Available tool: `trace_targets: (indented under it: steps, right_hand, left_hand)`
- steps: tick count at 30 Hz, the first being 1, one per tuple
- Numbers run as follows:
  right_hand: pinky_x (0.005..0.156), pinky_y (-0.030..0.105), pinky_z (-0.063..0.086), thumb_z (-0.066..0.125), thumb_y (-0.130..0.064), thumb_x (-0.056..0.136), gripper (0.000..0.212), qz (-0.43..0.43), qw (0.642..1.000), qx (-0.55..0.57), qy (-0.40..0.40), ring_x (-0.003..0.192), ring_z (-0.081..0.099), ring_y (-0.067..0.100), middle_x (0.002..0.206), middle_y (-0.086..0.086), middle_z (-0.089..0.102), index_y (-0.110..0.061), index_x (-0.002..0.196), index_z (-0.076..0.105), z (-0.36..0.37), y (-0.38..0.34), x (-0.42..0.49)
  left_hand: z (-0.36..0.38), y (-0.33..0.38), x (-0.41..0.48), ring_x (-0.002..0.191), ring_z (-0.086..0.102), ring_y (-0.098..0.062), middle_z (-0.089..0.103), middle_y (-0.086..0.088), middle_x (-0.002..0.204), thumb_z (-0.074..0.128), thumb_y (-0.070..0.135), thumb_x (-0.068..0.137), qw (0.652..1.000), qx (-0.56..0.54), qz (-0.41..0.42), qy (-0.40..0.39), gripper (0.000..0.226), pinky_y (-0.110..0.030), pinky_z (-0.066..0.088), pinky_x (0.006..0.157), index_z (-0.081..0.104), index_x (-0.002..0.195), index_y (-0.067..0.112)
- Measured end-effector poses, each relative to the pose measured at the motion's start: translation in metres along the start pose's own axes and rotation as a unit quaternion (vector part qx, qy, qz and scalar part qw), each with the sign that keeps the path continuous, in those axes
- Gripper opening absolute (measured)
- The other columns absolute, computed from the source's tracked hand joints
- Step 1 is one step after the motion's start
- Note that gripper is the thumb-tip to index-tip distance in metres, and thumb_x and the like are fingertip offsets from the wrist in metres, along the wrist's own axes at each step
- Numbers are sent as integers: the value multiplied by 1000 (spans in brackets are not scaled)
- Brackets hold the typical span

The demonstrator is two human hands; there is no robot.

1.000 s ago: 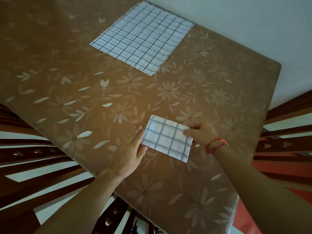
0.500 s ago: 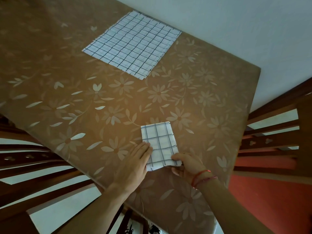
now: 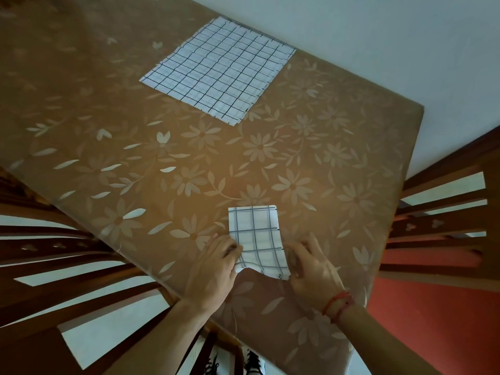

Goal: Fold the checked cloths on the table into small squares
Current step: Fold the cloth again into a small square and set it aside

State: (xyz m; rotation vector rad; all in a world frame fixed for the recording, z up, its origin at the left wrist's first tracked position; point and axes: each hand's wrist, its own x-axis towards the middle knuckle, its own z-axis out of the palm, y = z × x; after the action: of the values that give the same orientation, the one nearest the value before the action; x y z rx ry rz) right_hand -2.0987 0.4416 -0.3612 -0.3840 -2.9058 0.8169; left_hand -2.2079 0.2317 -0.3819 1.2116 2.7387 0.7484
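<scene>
**Folded cloth held at the near edge of the table**

Folded cloth (image 3: pixel 254 234), white with dark checks, lies as a narrow upright rectangle on the table (image 3: pixel 311 158), close to the edge nearest the person and right of the middle. Its far end rests flat on the brown flowered cover. Its near end is raised off the cover and bends in a wave.

The left hand (image 3: pixel 213 269) sits at the cloth's near left corner, fingers curled over the edge and gripping it where the fabric lifts. The right hand (image 3: pixel 311 269) sits at the near right corner, with bent fingers meeting the right edge. Whether they pinch the fabric or only touch it cannot be told from this view. A red cord bracelet (image 3: pixel 338 304) circles the right wrist.

A second checked cloth, the flat cloth (image 3: pixel 219 69), lies spread open in one layer at the far side of the table, well apart from the hands, with its far corner near the pale wall (image 3: pixel 378 50).

Slatted wooden chairs stand on both sides: a left chair (image 3: pixel 67 253) and a right chair (image 3: pixel 446 212).
</scene>
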Motion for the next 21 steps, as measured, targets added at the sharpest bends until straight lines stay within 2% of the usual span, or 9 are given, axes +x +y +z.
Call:
trace_targets:
  steps: [2, 4, 5, 7, 10, 14, 17, 19, 21]
  right_hand:
    - [49, 23, 53, 67, -40, 74, 51, -43, 998, -26, -34, 91, 56, 6, 115, -8, 48, -25, 121, 58, 1, -1, 1]
    - [52, 26, 54, 67, -52, 75, 53, -71, 996, -45, -26, 99, 56, 9, 122, -5, 52, -22, 119, 61, 2, -3, 4]
    - [54, 28, 55, 70, -48, 74, 50, -79, 995, -54, -19, 101, 56, 11, 123, -5, 54, -22, 116, 62, 4, -3, 5]
    - [58, 31, 56, 75, -28, 68, 43, -90, 994, -60, -8, 102, 55, 13, 120, -6, 58, -21, 109, 65, 8, 0, 9]
    - [60, 33, 56, 72, -9, 60, 39, -115, 993, -40, 3, 95, 59, 14, 107, -8, 65, -18, 98, 71, 11, 3, 13]
    - [60, 28, 55, 79, -6, 65, 29, -112, 993, -28, 12, 89, 61, 14, 101, -11, 70, -21, 89, 73, 10, 1, 19]
    - [62, 26, 56, 82, -5, 62, 30, -103, 994, -27, 0, 88, 64, 16, 101, -8, 72, -21, 87, 74, 11, 3, 23]
    - [62, 25, 55, 81, -2, 61, 30, -90, 996, -26, -6, 84, 63, 16, 96, -8, 73, -20, 84, 74, 11, 3, 26]
    - [58, 29, 54, 73, -12, 70, 14, -82, 996, -22, -7, 78, 59, 14, 82, -10, 71, -21, 80, 73, 9, 1, 30]
  left_hand:
    - [-1, 1, -1, 102, 56, -13, 57, 3, 99, 80, 1, 70, 1000, -2, -4, 1, 40, -44, 39, 109, 72, 108, 10]
    - [-1, 1, -2, 102, 56, -13, 58, 3, 100, 79, 0, 71, 1000, -11, -7, 2, 39, -44, 40, 108, 73, 108, 9]
    - [-1, 1, -2, 103, 55, -13, 58, 3, 100, 79, 1, 72, 1000, -14, -7, 2, 38, -44, 40, 108, 72, 108, 9]
    - [0, 0, -3, 104, 54, -13, 57, 3, 101, 77, 2, 76, 1000, -15, -5, 2, 34, -44, 43, 105, 72, 109, 9]
    - [-1, -2, -5, 103, 53, -16, 56, 1, 102, 76, 3, 76, 1000, -14, -4, -3, 34, -43, 48, 97, 71, 110, 8]
    - [-3, -3, -9, 101, 54, -21, 58, 0, 102, 82, 7, 70, 1000, 15, -20, -4, 40, -36, 53, 88, 73, 109, 11]
    - [-3, -4, -11, 97, 55, -21, 60, 2, 100, 86, 13, 68, 999, 28, -39, 2, 42, -33, 51, 83, 74, 108, 16]
    - [-3, -4, -11, 96, 52, -17, 61, 5, 97, 88, 15, 65, 998, 33, -48, 19, 42, -31, 42, 87, 74, 104, 19]
    - [-3, -4, -9, 95, 50, -14, 62, 7, 93, 87, 16, 66, 997, 28, -53, 45, 35, -27, 33, 86, 74, 98, 21]
